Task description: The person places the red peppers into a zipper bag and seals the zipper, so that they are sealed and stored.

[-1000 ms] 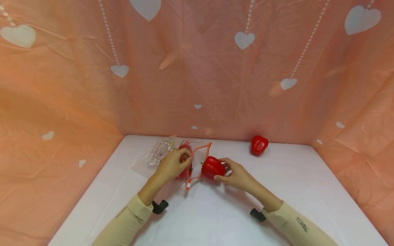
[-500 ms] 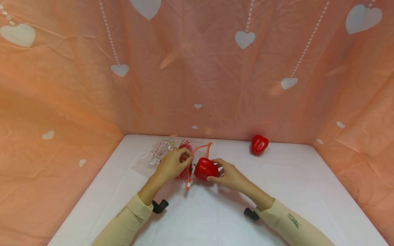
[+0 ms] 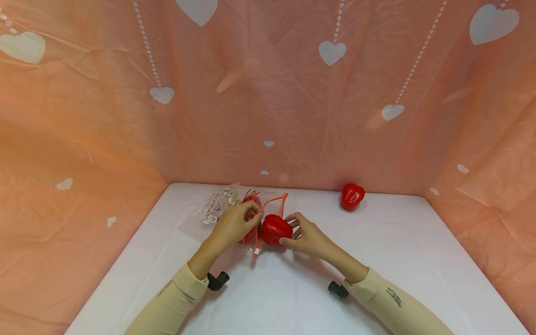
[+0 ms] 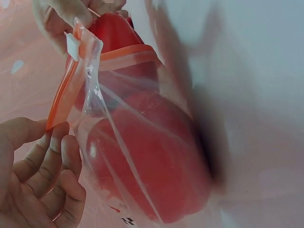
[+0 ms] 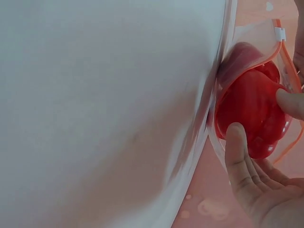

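Note:
A clear zip bag with an orange edge and a white slider lies on the table, its mouth facing right. My left hand pinches the upper orange edge between thumb and fingers, as the left wrist view shows. Inside the bag rests one red bell pepper. My right hand grips a second red bell pepper by its base, stem end toward the bag. In the right wrist view this pepper is partly within the orange-edged opening.
Another red bell pepper lies at the back right of the white table. Orange cloth with white hearts hangs behind and at both sides. Dark wrist-camera mounts stick out near both cuffs.
My right hand has moved left with its pepper, from just right of the bag's mouth to partly inside it. The left hand keeps its pinch on the edge and stays put.

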Action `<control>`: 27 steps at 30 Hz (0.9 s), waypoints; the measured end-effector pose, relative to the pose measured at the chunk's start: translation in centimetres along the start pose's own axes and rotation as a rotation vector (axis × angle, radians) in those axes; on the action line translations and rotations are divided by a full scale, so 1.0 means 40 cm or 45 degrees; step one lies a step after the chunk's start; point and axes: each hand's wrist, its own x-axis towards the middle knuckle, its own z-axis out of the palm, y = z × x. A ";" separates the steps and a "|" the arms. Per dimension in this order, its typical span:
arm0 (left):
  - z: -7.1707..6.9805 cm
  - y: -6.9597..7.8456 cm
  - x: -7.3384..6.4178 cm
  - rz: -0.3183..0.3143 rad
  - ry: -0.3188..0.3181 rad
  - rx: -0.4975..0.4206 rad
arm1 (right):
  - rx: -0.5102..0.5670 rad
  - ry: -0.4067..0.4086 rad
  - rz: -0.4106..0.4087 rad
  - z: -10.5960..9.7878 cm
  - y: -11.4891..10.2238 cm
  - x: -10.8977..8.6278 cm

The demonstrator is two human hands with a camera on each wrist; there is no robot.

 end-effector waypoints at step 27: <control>0.002 0.002 -0.001 -0.028 -0.023 0.007 | 0.218 -0.067 -0.009 0.024 0.011 0.022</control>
